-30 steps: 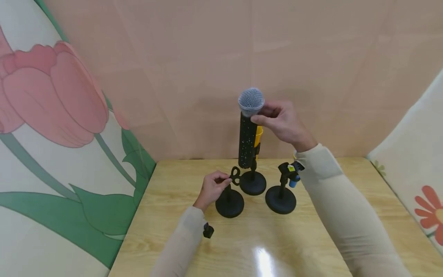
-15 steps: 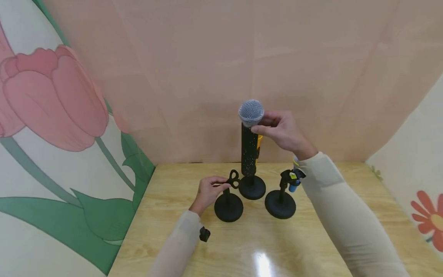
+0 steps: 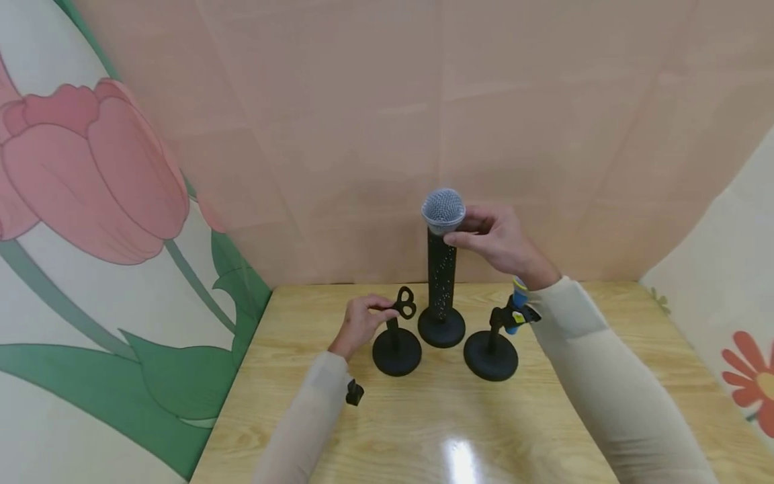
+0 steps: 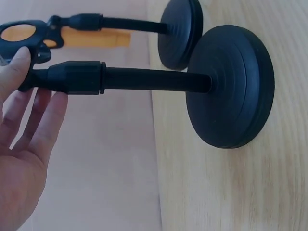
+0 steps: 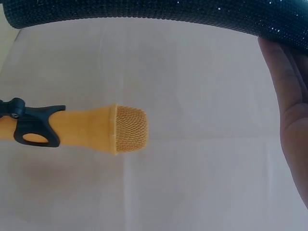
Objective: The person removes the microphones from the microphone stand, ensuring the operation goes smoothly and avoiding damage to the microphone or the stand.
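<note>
My right hand (image 3: 504, 243) holds a microphone (image 3: 442, 269) just below its silver mesh head. The microphone's black, glittery body is upright; in the right wrist view that body (image 5: 144, 9) crosses the top. My left hand (image 3: 361, 325) pinches the clip of a black microphone stand (image 3: 397, 354). Seen from the left wrist, the thumb is on the clip (image 4: 31, 50) and fingers lie under the joint. A yellow microphone (image 5: 91, 129) sits in the clip of the rear stand (image 3: 441, 329); in the head view the black microphone hides it.
A third round-based stand (image 3: 491, 356) is at the right, with a blue object (image 3: 520, 292) behind it, partly covered by the sleeve. All stand on a wooden table (image 3: 423, 430). A pinkish cloth backdrop (image 3: 338, 168) rises behind the table, with printed panels at both sides.
The right hand has lowered the black microphone and moved it slightly right, covering the yellow one. The left hand and its stand have shifted slightly left and back.
</note>
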